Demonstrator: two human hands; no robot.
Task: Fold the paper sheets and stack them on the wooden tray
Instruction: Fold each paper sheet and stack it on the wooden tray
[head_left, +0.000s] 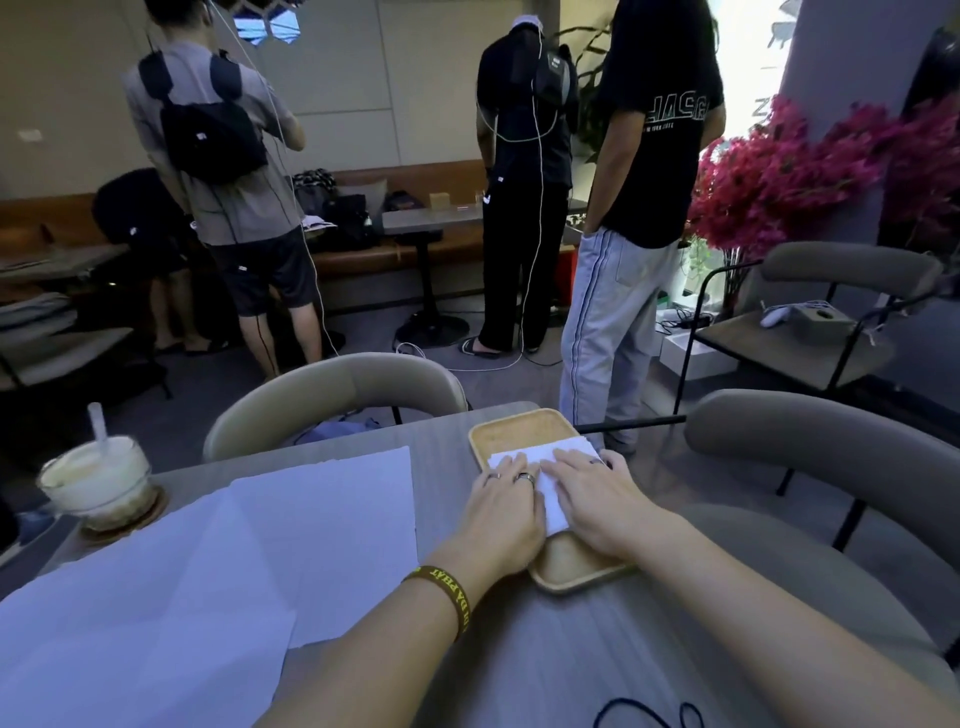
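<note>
- Cafe-type room, grey table (519, 649) in front; three people (524, 171) stand with backs turned farther in, pink flowers (779, 176) at right.
- Left hand (501, 512): fingers straight and laid flat, palm down, pressing the left part of the folded paper (551, 501). Nothing gripped. Rings on two fingers, dark wristband (447, 597) on the wrist.
- Right hand (597, 504): same, fingers extended and slightly spread, flat on the right part of the paper. No curl, no pinch.
- The hands lie side by side with a strip of paper showing between them.
- Unfolded sheets (322, 519) lie overlapping on the table, left of the tray, just beside the left hand.
- Iced drink (98, 483) with a straw, on a coaster, at the far left table edge, well apart from the hands.
- Black cord (649, 714) at the near edge.
- Padded chairs (332, 384) beyond and right of the table.
- Wooden tray (519, 431): holds the folded paper across its middle; far and near ends of the tray floor show bare wood.
</note>
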